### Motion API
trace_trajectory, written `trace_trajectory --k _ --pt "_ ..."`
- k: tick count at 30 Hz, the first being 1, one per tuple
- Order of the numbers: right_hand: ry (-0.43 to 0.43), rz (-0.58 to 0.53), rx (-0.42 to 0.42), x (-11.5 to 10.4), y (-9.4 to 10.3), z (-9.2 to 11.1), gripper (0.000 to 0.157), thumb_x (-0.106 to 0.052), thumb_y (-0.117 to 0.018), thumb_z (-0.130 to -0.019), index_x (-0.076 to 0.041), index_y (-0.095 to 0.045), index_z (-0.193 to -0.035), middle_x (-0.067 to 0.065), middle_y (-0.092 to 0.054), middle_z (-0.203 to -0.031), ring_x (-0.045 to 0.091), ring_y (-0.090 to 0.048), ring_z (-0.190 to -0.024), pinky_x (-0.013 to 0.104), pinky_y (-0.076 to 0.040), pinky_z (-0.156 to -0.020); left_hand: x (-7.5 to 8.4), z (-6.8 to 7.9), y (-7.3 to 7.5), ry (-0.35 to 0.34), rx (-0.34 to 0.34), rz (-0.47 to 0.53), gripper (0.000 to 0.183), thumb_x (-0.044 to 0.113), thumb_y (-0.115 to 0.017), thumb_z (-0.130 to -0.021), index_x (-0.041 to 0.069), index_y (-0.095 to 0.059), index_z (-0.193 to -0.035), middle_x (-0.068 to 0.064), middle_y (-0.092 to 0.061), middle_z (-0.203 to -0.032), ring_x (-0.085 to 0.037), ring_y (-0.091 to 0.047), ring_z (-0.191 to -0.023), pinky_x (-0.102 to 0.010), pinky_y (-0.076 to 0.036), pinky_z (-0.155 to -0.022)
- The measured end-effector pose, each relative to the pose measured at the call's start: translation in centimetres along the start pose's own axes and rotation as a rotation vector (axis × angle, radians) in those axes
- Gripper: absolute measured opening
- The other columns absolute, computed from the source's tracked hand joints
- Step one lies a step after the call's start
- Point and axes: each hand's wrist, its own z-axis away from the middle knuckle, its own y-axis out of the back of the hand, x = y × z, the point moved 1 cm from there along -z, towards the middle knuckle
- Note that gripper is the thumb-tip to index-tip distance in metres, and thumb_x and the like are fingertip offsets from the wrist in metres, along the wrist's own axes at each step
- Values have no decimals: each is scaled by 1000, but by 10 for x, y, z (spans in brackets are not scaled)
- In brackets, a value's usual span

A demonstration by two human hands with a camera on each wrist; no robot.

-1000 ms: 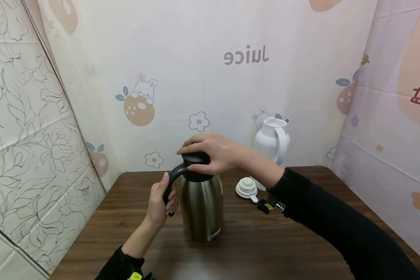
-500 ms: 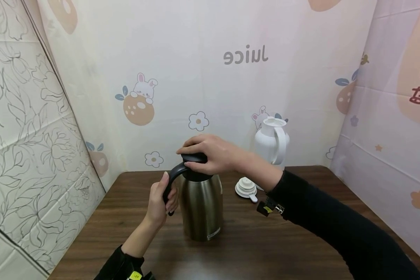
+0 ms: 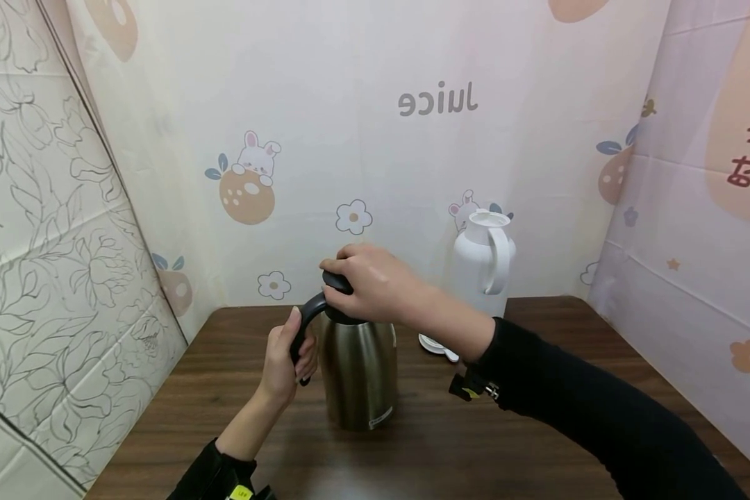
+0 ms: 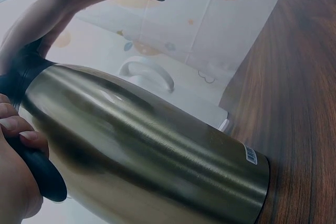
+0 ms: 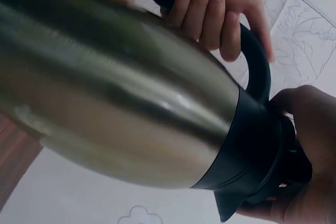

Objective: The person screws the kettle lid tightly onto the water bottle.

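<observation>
Steel jug's [image 3: 357, 378] handle [image 3: 315, 306] is gripped by left hand [image 3: 285, 357]; lid [image 3: 337, 282], half-hidden under right hand [image 3: 375, 285], seems clasped for turning; bracing needed.

I see white jug [image 3: 477, 267] upright near far edge of table [image 3: 225, 417], toward right corner; white lid [image 3: 433, 345] nearer me; printed curtain [image 3: 325, 139] behind.

Brown wood-grain table [image 3: 225, 389]. Pale back wall [image 3: 325, 76] printed with rabbits [image 3: 256, 156], fruit [image 3: 246, 200], reversed "Juice" [image 3: 437, 99]. Left wall [image 3: 50, 229]: line-drawn flowers [image 3: 96, 267]. Right wall [image 3: 681, 222]: red lettering [image 3: 748, 158].
</observation>
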Motion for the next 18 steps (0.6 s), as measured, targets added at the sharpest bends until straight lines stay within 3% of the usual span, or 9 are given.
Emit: trace_trajectory --k 8,18 --pt "-41 28 18 -5 1 2 35 -36 -55 -93 -20 -70 -120 2 -66 -105 14 -56 -85 28 -51 -66 0 0 0 -1 4 -1 62 37 -27 -109 -1 -26 -60 9 -31 -41 -16 -20 -31 -40 -12 -28" --pt "-46 -11 -40 -3 2 3 47 -45 -57 -94 -19 -64 -132 5 -64 -125 16 -59 -105 33 -55 -83 0 0 1 1 -3 -1 63 37 -28 -109 -2 -26 -60 7 -31 -40 -18 -20 -30 -42 -12 -28"
